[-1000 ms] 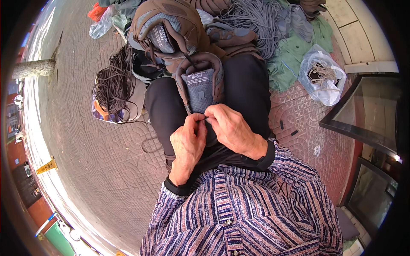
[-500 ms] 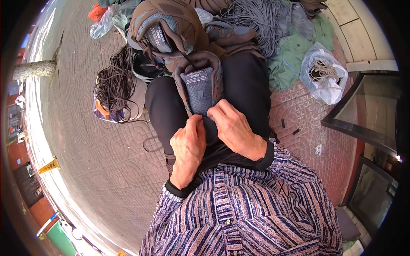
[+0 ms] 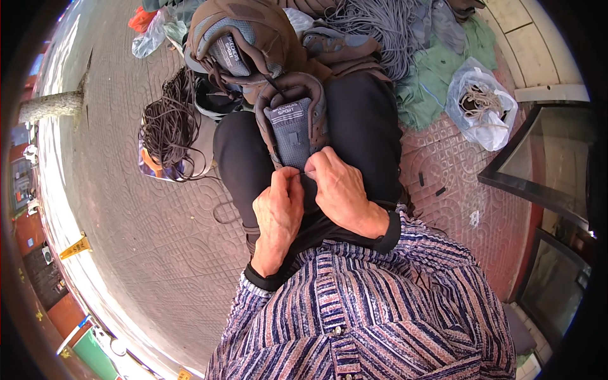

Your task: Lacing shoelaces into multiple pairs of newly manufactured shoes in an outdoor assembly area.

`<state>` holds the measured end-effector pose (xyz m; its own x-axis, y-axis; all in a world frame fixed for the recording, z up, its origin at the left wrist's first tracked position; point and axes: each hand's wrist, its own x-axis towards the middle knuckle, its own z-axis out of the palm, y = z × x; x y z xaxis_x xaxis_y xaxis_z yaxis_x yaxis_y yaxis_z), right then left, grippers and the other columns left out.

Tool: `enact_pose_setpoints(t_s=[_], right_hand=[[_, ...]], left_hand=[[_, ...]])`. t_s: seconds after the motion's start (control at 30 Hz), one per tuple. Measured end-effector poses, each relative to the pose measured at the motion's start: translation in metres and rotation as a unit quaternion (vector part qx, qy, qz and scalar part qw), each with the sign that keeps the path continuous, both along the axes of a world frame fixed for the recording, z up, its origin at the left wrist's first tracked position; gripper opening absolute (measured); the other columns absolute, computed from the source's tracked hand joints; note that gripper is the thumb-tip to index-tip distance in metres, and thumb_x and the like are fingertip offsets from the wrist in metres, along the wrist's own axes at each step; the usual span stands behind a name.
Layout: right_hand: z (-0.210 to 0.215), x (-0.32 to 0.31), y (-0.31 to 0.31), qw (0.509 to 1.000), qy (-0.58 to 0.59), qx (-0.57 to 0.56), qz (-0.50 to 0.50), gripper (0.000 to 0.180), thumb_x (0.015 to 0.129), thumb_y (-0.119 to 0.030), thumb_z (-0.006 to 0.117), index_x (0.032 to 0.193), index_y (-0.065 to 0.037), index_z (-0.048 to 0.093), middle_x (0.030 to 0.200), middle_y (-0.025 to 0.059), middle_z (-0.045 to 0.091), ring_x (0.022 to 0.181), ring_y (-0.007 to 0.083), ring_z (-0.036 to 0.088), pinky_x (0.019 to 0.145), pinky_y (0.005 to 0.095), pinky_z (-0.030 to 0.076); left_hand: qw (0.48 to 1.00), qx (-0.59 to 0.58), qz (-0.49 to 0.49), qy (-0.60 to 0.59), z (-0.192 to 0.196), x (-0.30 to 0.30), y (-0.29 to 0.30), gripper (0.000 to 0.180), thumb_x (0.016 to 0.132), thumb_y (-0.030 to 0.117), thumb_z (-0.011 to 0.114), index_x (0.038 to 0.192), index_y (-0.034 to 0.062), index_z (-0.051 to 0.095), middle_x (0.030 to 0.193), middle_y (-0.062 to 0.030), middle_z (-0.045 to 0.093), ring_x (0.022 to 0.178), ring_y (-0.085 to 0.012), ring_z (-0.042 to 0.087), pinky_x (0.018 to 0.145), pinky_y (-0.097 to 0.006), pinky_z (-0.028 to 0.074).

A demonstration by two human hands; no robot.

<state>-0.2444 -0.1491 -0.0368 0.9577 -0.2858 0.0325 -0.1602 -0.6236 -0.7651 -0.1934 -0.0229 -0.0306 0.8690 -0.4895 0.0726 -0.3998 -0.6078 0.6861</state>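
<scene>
A brown and grey sports shoe (image 3: 292, 138) rests between my knees, its heel pointing away and its grey tongue showing. Both hands meet at the near end of the tongue. My left hand (image 3: 277, 209) is closed in a pinch, thumb against forefinger. Beside it, my right hand (image 3: 341, 192) pinches too, close to the shoe's right edge. A short bit of thin dark shoelace (image 3: 303, 173) seems to show between the fingertips; the fingers hide the rest. The toe is mostly covered by my hands.
Beyond my knees sit a larger brown shoe (image 3: 250, 47) and more shoe uppers (image 3: 342, 47). Dark laces (image 3: 171, 123) lie in a bundle at left, grey laces (image 3: 373, 31) at the back. A plastic bag (image 3: 484, 104) and dark-framed panels (image 3: 544, 164) stand right.
The shoe and both hands sit slightly further left in view. My fingertips stay pinched at the near end of the tongue, with little movement.
</scene>
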Motion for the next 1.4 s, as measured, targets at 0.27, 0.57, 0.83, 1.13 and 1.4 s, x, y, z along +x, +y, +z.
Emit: enact_pose_setpoints(t_s=[0.27,0.57,0.83,1.13,1.4], right_hand=[[0.005,0.005,-0.006,0.995,0.029,0.096,-0.028,0.008,0.082,0.002,0.057,0.087,-0.001,0.052,0.085,0.013,0.055,0.079,0.0348,0.057,0.068,0.0426,0.045],[-0.005,-0.003,0.003,0.995,-0.031,0.087,-0.038,0.012,0.08,0.004,0.057,0.091,0.0,0.053,0.087,0.0158,0.055,0.077,0.0378,0.057,0.066,0.0449,0.047],[-0.001,-0.002,-0.002,0.995,-0.088,0.041,0.029,0.028,0.077,0.01,0.054,0.104,0.002,0.05,0.092,0.0202,0.052,0.083,0.0386,0.056,0.074,0.0424,0.049],[0.014,-0.007,-0.007,0.997,-0.078,0.015,0.023,0.029,0.078,0.009,0.054,0.106,0.002,0.048,0.093,0.0192,0.052,0.084,0.0376,0.056,0.074,0.0413,0.049],[0.002,-0.002,-0.005,0.995,-0.097,0.011,0.018,0.026,0.079,0.008,0.054,0.103,0.002,0.049,0.09,0.0181,0.054,0.083,0.0364,0.058,0.072,0.0399,0.05]], left_hand=[[0.996,0.081,-0.012,-0.043,0.008,-0.003,0.001,0.015,0.084,0.008,0.062,0.098,0.0086,0.057,0.059,-0.0117,0.06,0.051,-0.0285,0.06,0.05,-0.039,0.047],[0.994,0.104,-0.037,-0.014,0.007,0.003,-0.002,0.013,0.086,0.009,0.058,0.098,0.0065,0.054,0.057,-0.0121,0.06,0.051,-0.0298,0.06,0.049,-0.04,0.046],[0.999,0.025,-0.031,0.014,0.005,-0.002,0.003,0.018,0.085,0.005,0.062,0.101,0.0046,0.054,0.056,-0.008,0.056,0.046,-0.0206,0.055,0.047,-0.032,0.043],[0.995,-0.066,0.061,0.048,0.001,0.0,0.008,0.022,0.083,-0.003,0.063,0.103,0.0015,0.055,0.08,-0.0053,0.058,0.066,-0.0099,0.056,0.058,-0.022,0.047],[0.992,-0.081,0.071,0.063,0.001,0.0,0.006,0.021,0.083,-0.003,0.063,0.103,0.0011,0.055,0.078,-0.005,0.058,0.065,-0.0099,0.056,0.06,-0.022,0.047]])
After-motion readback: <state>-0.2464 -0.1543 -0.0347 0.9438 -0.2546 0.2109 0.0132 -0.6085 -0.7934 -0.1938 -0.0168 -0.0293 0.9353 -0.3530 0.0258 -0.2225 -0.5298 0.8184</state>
